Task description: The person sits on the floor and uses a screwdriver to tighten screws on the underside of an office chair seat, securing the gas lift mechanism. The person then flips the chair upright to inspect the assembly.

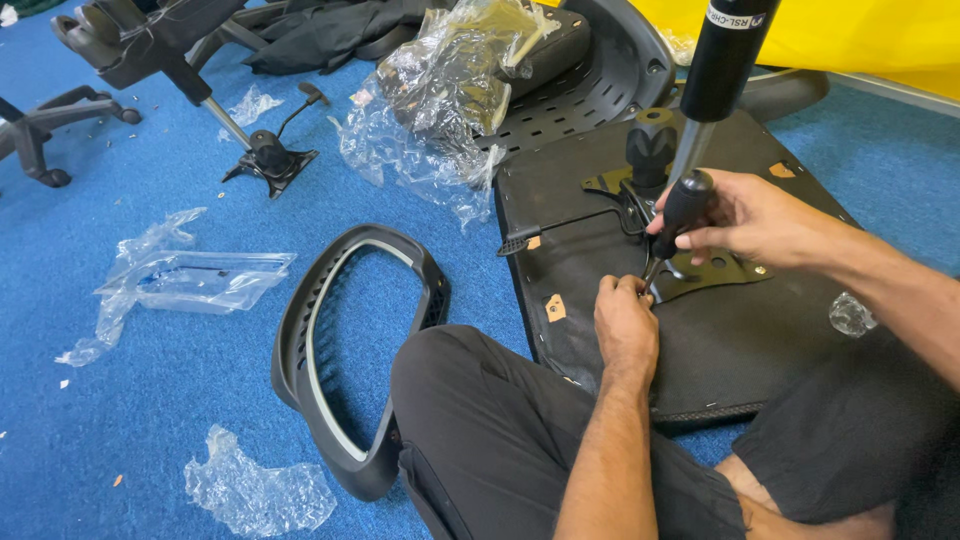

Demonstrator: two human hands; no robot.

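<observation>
Two hands work over an upturned black seat base [600, 330] on blue carpet, as I watch through the head camera. My right hand [745, 220] is clenched around the black handle of a screwdriver [678, 215], its shaft angled down onto the metal mounting plate [715, 272] at the seat's centre. My left hand [625, 325] is curled closed, fingertips pinching at the screwdriver tip. Left of the seat lies a curved black armrest frame [345, 350]; beyond it, crumpled clear plastic [440, 100].
</observation>
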